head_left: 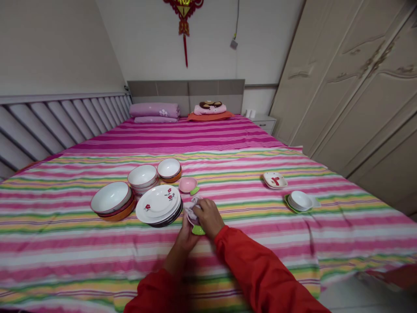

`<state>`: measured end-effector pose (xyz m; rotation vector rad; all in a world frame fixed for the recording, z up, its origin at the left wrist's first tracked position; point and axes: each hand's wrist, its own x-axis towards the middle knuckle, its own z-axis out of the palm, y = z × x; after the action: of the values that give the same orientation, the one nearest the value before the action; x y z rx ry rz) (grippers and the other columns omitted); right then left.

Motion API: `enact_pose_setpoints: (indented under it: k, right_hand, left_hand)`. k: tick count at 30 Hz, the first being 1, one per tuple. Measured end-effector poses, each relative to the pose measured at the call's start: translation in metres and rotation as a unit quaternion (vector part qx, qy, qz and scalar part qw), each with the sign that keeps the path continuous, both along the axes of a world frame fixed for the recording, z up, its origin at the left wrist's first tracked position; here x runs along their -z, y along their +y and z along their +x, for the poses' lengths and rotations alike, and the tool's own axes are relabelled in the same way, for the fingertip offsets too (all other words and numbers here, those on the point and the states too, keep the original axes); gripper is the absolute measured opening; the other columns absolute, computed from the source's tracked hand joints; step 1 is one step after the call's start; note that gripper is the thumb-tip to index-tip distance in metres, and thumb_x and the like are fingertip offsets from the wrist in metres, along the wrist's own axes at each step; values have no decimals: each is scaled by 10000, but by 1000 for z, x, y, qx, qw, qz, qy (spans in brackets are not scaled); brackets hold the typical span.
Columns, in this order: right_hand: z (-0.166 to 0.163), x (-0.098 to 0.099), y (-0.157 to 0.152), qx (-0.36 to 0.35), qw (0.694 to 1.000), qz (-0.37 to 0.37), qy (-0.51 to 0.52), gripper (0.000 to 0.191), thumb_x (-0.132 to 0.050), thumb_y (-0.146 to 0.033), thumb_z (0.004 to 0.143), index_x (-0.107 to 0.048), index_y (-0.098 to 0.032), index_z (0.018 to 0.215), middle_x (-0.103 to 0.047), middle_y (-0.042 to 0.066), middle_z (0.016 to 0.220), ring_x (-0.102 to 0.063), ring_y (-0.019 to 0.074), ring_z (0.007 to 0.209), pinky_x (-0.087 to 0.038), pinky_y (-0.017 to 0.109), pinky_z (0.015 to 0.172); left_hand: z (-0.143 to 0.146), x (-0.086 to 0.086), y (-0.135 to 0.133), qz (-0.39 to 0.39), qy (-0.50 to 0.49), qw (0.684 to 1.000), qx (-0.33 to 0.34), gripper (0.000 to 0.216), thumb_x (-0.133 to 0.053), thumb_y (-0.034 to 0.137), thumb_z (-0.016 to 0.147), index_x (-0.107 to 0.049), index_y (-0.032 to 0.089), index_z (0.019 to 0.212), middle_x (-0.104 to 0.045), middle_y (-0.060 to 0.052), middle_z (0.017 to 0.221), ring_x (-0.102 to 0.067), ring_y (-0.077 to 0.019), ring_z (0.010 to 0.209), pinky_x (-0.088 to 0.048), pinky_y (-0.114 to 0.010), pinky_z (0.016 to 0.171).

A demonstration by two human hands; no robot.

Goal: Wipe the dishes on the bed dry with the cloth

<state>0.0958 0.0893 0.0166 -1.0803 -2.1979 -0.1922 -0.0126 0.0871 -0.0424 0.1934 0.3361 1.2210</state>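
Observation:
My left hand [186, 234] is closed around a small bowl with a green leaf-shaped handle [198, 230], its handle pointing toward me. My right hand [210, 216] grips a pale crumpled cloth [193, 209] and presses it into that bowl, so most of the bowl's inside is hidden. Just beyond my hands sits a pink bowl [188, 184] with a similar green handle. To the left, a stack of white plates [158, 202] with red flowers stands close to my left hand.
Stacked bowls stand at the left: a large stack [110, 198], a middle stack [142, 176] and a smaller stack [169, 167]. At the right lie squarish dishes [275, 180] and small white bowls [300, 200]. Everything rests on a striped bedspread [247, 243]; a wardrobe [345, 82] stands right.

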Motion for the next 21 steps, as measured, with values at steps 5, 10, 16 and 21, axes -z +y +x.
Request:
enact_pose_setpoints:
  k: [5, 10, 16, 21]
  right_hand:
    - [4, -3, -3, 76, 994, -77, -30, 78, -588, -125, 781, -651, -149, 819, -604, 118, 885, -471, 242, 867, -399, 351, 768]
    - [8, -7, -12, 94, 977, -192, 3, 110, -585, -89, 658, -644, -157, 721, -628, 104, 757, -515, 222, 738, -402, 325, 676]
    - [2, -9, -6, -97, 908, -332, 237, 66, -570, -151, 663, -621, -187, 641, -521, -49, 548, -456, 104, 506, -344, 202, 481]
    - [-10, -11, -10, -54, 909, -202, 362, 225, -544, -110, 674, -668, -172, 851, -565, 10, 772, -537, 150, 714, -448, 245, 637]
  left_hand:
    - [3, -3, -2, 0, 16, 1000, 12, 510, -366, 482, 916, -426, 228, 1355, -658, -65, 1138, -612, -175, 1022, -427, -318, 954]
    - [2, 0, -3, -5, 46, 998, 33, 582, -336, 507, 914, -382, 174, 1389, -691, -99, 1081, -617, -197, 1040, -373, -346, 1018]
    - [1, 3, -3, -20, 38, 998, 38, 564, -380, 533, 890, -462, 189, 1329, -725, -66, 950, -667, -200, 911, -451, -352, 935]
    - [3, -4, -5, -20, 39, 999, 15, 515, -410, 446, 912, -414, 201, 1364, -708, -61, 1022, -657, -170, 932, -444, -294, 938]
